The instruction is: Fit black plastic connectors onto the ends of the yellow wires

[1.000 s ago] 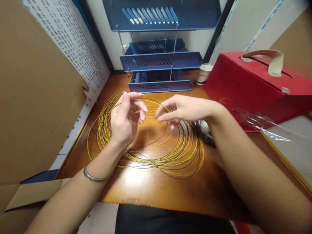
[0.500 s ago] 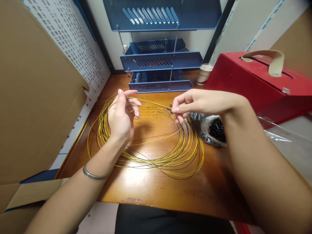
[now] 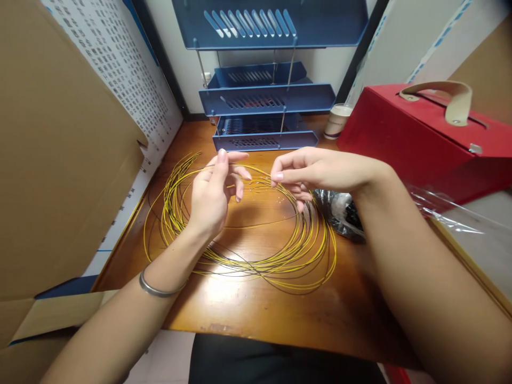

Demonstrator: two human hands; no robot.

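Observation:
A loose coil of thin yellow and black wires [image 3: 256, 269] lies on the wooden desk, around and below both hands. My left hand [image 3: 214, 197] is raised over the coil's left side, its thumb and forefinger loosely closed on a yellow wire [image 3: 258, 169] that arches across to the right. My right hand [image 3: 302, 173], wrist bent, pinches this wire near its end between thumb and forefinger; the tip is hidden by the fingers. Several bare wire ends [image 3: 260, 183] fan out between the hands, with tiny pale bits on the desk near them.
Beside my right wrist lies a plastic bag [image 3: 336, 226] of small black pieces, partly hidden by my forearm. A blue tiered rack [image 3: 266, 141] and a paper cup [image 3: 337, 121] stand behind. A red case [image 3: 416, 138] is at right, cardboard [image 3: 68, 160] at left.
My left hand has slid right along the wire, closer to my right hand. My right hand has shifted slightly left, and the dark piece seen at its fingertips is now out of sight.

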